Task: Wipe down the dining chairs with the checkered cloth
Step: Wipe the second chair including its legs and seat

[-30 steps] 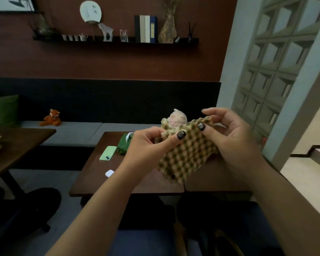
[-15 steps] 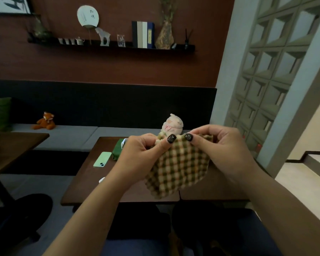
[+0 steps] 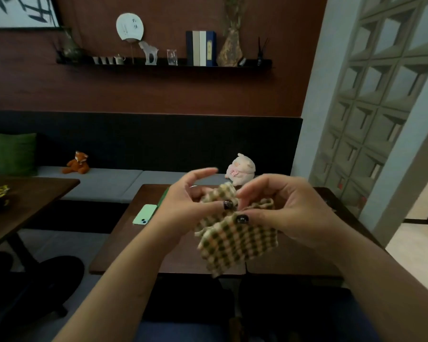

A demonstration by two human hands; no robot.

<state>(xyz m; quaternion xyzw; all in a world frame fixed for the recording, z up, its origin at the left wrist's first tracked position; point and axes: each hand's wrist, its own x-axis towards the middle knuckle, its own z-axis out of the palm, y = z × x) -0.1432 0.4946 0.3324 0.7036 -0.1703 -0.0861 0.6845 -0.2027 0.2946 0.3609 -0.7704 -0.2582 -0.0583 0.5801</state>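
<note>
Since half a second ago, the checkered cloth (image 3: 237,239) has been gathered from a flat, stretched sheet into a bunched fold, its lower part hanging loose and motion-blurred. Both hands hold it in the air above the near edge of the wooden table (image 3: 124,245). Left hand (image 3: 183,208): thumb pinches the upper folds, index finger lifted free and extended. Right hand (image 3: 289,211): thumb and curled fingers clamp the cloth's top edge, touching the left thumb's position closely. Beyond the grip, a pink plush pig (image 3: 240,169) sits on the grey bench. Left of the grip, a green phone (image 3: 145,214) lies flat on the table. Further left, an orange plush fox (image 3: 78,162) rests on the bench.
</note>
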